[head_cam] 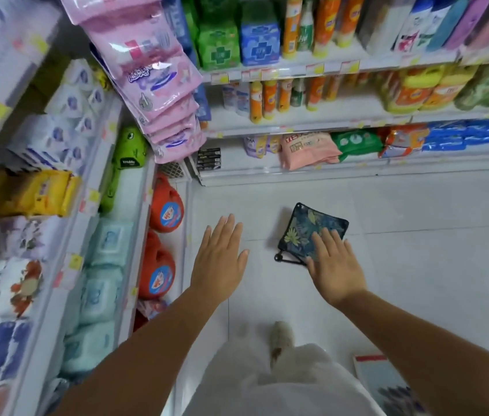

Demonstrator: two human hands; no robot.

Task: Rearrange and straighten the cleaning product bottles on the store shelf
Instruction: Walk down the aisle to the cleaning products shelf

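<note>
Orange and yellow cleaning bottles [270, 99] stand in a row on the middle shelf ahead, with taller orange bottles [327, 22] on the shelf above. Two red detergent jugs [166, 207] sit on the bottom left shelf, the nearer jug [156, 268] closer to me. My left hand [220, 256] hovers flat over the white floor, fingers apart, holding nothing. My right hand [334, 262] is also flat and empty, above the near edge of a dark blue leaf-print pouch [312, 226] that lies on the floor.
Pink hanging packs [153, 73] jut out at the shelf corner. Tissue and wipe packs [102, 265] fill the left shelves. Large yellow jugs [423, 88] stand at the right of the middle shelf. A red-edged booklet [378, 376] lies on the floor at lower right.
</note>
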